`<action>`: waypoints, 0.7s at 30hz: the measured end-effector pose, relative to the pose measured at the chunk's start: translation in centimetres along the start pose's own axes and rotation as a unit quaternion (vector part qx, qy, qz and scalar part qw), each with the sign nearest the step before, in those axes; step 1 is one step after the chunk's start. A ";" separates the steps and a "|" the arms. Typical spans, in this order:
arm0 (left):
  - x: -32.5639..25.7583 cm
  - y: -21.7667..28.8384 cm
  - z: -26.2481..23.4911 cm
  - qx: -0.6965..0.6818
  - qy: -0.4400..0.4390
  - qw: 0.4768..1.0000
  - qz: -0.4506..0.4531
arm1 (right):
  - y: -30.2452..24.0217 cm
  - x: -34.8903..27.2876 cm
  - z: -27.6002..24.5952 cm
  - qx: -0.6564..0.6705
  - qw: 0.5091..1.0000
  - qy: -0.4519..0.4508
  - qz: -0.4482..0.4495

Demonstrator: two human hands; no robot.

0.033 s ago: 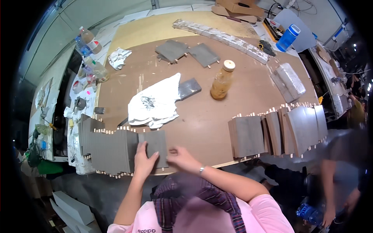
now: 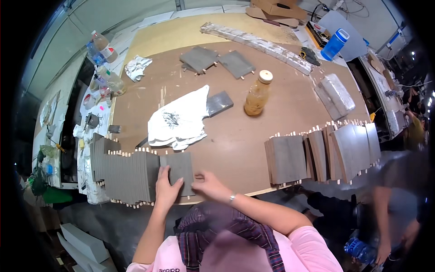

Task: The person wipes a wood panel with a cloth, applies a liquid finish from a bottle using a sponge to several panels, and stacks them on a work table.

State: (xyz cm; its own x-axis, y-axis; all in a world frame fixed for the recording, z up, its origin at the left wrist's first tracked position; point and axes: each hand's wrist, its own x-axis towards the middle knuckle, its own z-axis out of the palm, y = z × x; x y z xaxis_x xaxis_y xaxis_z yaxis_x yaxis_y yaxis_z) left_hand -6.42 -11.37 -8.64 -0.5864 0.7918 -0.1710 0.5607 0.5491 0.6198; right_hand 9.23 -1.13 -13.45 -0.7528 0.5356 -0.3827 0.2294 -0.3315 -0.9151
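Note:
A flat grey panel (image 2: 183, 165) with small wooden pegs at its ends lies on the near side of the table. My left hand (image 2: 167, 188) rests on the panel's left part, thumb spread away from the fingers. Closed and curled, my right hand (image 2: 210, 185) is at the panel's right edge; whatever its fingertips pinch is too small to make out. Left of the panel stands a long row of similar pegged grey panels (image 2: 129, 177), packed side by side. A white cloth (image 2: 176, 124) with dark smudges lies beyond, partly over a dark grey block (image 2: 220, 103).
More pegged panels (image 2: 290, 158) stand at the near right. Loose panels (image 2: 237, 64) lie farther back. A bottle of amber liquid (image 2: 257, 97), a wrapped block (image 2: 337, 95) and a long whitish bar (image 2: 258, 43) are on the table. Another person's arm (image 2: 384, 217) shows at the right.

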 end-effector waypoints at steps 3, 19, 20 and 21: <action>-0.6 -0.3 0.8 -0.015 -0.013 1.000 -0.003 | -1.6 -0.3 0.6 0.118 0.992 -0.016 0.030; -2.3 -0.6 0.6 -0.004 -0.011 1.000 -0.003 | -3.9 -0.5 0.5 0.128 0.988 0.049 0.078; -2.1 -0.8 0.8 -0.085 -0.009 0.996 -0.025 | -4.0 -0.6 0.3 0.122 0.988 0.059 0.075; -2.0 -0.7 1.0 -0.133 -0.005 0.990 -0.049 | -3.7 -0.6 0.1 0.125 0.987 0.058 0.083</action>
State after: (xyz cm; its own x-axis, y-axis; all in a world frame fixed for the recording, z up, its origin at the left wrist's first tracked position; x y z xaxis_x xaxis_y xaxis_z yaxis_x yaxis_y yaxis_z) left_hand -5.04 -13.02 -9.53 -0.6238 0.7416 -0.2468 0.3267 0.5342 0.7797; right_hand 8.79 -0.32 -9.78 -0.6385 0.5380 -0.5503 0.1735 -0.5960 -0.7840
